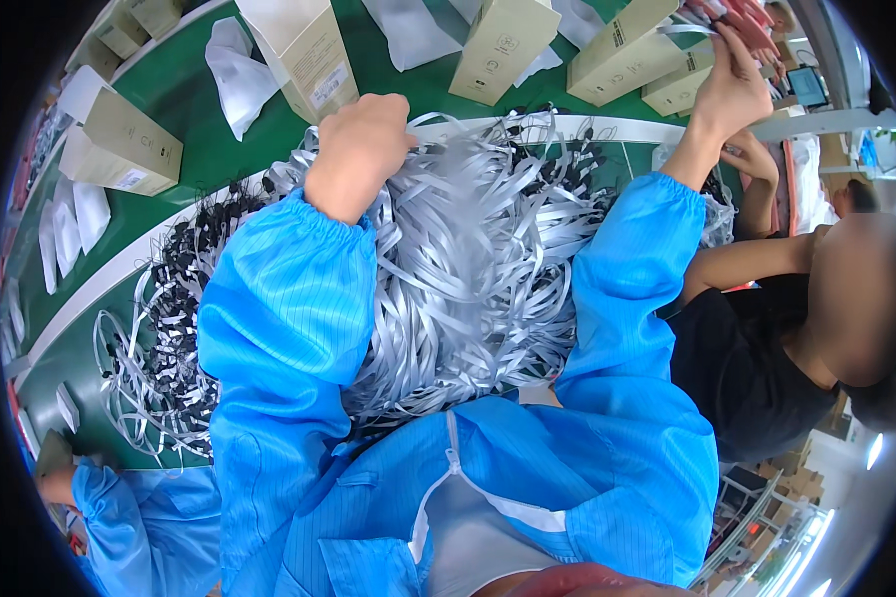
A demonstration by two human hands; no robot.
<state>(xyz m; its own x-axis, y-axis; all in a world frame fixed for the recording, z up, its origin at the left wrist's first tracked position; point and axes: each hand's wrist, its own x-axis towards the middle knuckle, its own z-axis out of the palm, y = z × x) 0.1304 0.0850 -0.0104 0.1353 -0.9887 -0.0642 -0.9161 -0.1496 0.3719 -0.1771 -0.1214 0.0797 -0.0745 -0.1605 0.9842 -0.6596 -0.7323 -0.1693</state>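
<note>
My left hand point(358, 149) is closed, knuckles up, at the far edge of a big heap of silver-grey lanyard straps point(458, 269) with black cord ends. An open beige carton point(309, 65) stands just beyond it. What the left fingers hold, if anything, is hidden. My right hand point(735, 90) reaches far right, its fingers pinched at one end of a pale grey strap point(687, 29). That strap lies over the top of another beige carton point(622, 50). Pinkish-red items point(742, 22) lie just past the right fingertips.
A white rail point(90, 298) curves between the heap and a green belt point(184, 114) bearing more cartons point(508, 45) and white pouches point(239, 80). A co-worker in black point(757, 368) sits close on the right. A blue sleeve of another person point(149, 517) shows at lower left.
</note>
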